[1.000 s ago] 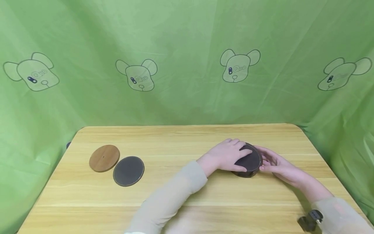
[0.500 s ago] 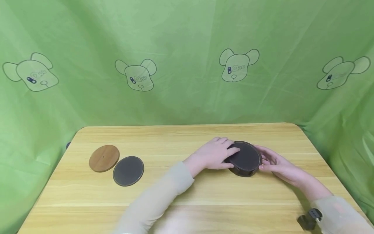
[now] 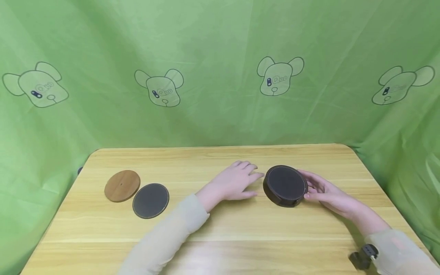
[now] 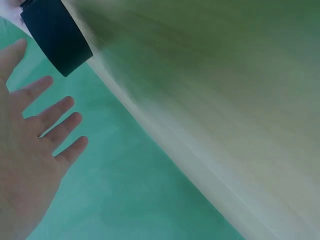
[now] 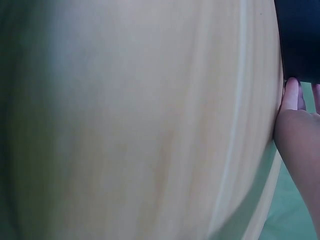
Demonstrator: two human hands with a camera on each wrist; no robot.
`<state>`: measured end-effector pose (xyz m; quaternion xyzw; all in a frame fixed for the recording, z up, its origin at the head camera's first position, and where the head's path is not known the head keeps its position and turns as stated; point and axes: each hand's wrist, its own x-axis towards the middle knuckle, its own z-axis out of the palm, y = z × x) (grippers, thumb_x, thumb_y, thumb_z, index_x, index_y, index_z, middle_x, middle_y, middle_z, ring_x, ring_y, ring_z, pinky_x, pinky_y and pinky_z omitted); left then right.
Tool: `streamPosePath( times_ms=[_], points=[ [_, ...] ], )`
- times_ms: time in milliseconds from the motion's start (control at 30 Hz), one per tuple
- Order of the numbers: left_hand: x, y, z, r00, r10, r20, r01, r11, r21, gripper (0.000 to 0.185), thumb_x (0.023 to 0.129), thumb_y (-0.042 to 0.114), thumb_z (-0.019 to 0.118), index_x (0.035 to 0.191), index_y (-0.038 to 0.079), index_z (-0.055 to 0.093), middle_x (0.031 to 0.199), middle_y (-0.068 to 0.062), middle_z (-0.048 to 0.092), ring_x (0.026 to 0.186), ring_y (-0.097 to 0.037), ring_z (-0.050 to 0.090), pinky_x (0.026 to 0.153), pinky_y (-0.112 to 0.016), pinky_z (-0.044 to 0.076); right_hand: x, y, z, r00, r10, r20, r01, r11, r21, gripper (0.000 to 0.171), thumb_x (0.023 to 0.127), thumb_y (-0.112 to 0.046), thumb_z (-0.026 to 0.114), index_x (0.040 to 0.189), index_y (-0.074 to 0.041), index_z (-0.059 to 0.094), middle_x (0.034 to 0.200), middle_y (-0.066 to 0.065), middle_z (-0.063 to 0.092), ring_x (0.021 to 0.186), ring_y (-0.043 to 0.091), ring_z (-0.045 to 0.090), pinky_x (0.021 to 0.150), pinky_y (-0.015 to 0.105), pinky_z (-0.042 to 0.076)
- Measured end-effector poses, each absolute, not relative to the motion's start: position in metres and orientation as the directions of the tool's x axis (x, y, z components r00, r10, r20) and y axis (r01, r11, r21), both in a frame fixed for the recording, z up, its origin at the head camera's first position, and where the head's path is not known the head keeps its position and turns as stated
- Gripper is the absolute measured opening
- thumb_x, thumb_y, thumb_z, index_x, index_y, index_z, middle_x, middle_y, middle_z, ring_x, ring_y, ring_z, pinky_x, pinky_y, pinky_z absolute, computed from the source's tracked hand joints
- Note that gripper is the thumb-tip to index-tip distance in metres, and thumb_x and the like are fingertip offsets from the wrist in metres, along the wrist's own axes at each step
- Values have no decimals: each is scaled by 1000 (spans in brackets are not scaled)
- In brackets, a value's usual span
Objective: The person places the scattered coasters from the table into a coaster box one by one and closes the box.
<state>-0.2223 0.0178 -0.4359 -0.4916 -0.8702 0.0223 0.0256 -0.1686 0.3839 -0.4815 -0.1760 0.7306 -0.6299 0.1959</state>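
A dark round holder (image 3: pixel 285 185) with a stitched top stands on the wooden table (image 3: pixel 240 229), right of centre. My right hand (image 3: pixel 321 190) cups its right side, thumb at the front and fingers round the back. In the right wrist view a fingertip of the right hand (image 5: pixel 292 100) touches the holder's dark wall (image 5: pixel 300 40). My left hand (image 3: pixel 237 182) lies open and flat on the table just left of the holder, apart from it. The left wrist view shows the left hand (image 4: pixel 30 150) with its fingers spread and the holder (image 4: pixel 56 35) beyond them.
A round wooden coaster (image 3: pixel 122 185) and a dark round coaster (image 3: pixel 151 200) lie side by side at the table's left. A green printed cloth (image 3: pixel 220 76) hangs behind and beside the table. A black wrist mount (image 3: pixel 364 256) sits on my right sleeve.
My left hand has slid off the holder's top to the left and now lies flat on the table. The right hand and the holder have stayed in place.
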Motion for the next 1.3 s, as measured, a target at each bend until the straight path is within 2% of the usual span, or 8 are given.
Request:
streamPosePath(
  times_ms=[400, 733, 1300],
  points=[
    [-215, -21, -444, -576, 817, -7, 817, 575, -43, 65, 105, 57, 57, 159, 22, 49, 161, -8, 50, 151, -28, 44, 127, -47, 34, -168, 383, -480, -860, -505, -69, -3, 141, -990, 77, 101, 10, 55, 168, 0, 17, 155, -24, 49, 136, -7, 54, 108, 11, 43],
    [-206, -51, -451, -582, 813, -29, 811, 577, -96, 68, 104, 61, 55, 159, 21, 48, 158, -9, 52, 149, -29, 46, 126, -48, 35, -167, 382, -480, -860, -506, -65, 0, 128, -992, 79, 101, 10, 55, 167, 2, 15, 154, -26, 49, 135, -8, 55, 108, 11, 44],
    [-191, -96, -454, -588, 809, -13, 806, 585, -88, 66, 103, 58, 59, 155, 18, 54, 154, -12, 55, 146, -32, 49, 124, -52, 38, -166, 383, -484, -860, -506, -60, -7, 129, -992, 77, 101, 10, 55, 168, 0, 18, 154, -23, 51, 135, -5, 56, 108, 12, 44]
  ],
)
